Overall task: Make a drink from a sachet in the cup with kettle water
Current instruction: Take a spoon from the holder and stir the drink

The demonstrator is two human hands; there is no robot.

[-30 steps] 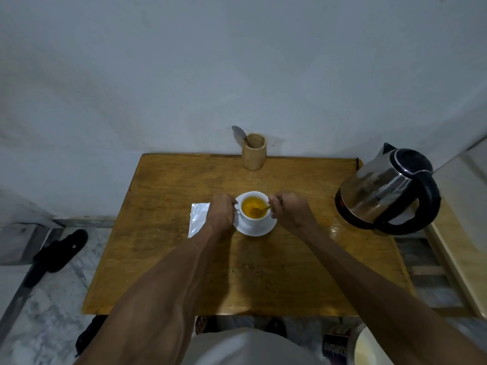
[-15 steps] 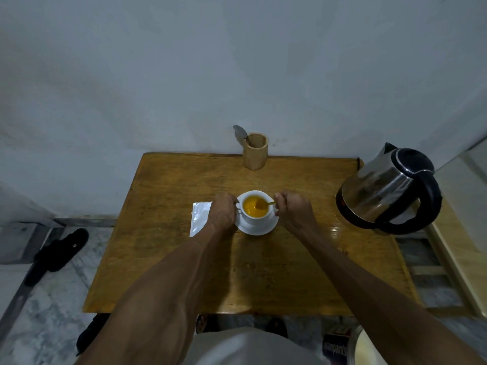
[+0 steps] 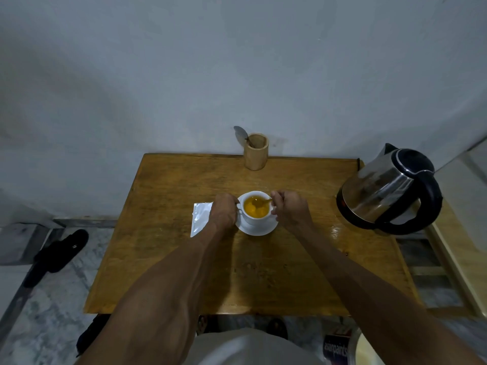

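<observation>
A white cup [image 3: 255, 220] full of orange-yellow drink stands on a white saucer [image 3: 257, 229] in the middle of the wooden table [image 3: 184, 259]. My left hand [image 3: 224, 210] grips the cup at its left side, by the handle. My right hand [image 3: 290, 210] pinches a small spoon [image 3: 263, 202] whose bowl dips into the drink. A silver sachet [image 3: 200, 218] lies flat on the table just left of my left hand. The steel kettle [image 3: 387, 188] with a black handle stands at the table's right edge.
A wooden holder [image 3: 255, 151] with a spoon [image 3: 241, 133] in it stands at the table's back edge against the wall. A black sandal [image 3: 60, 252] lies on the marble floor to the left. A paint tin [image 3: 336, 347] sits on the floor, bottom right.
The spoon has swept round inside the cup, from the near side toward the far right rim, and my right hand shifted slightly with it. My left hand stays on the cup.
</observation>
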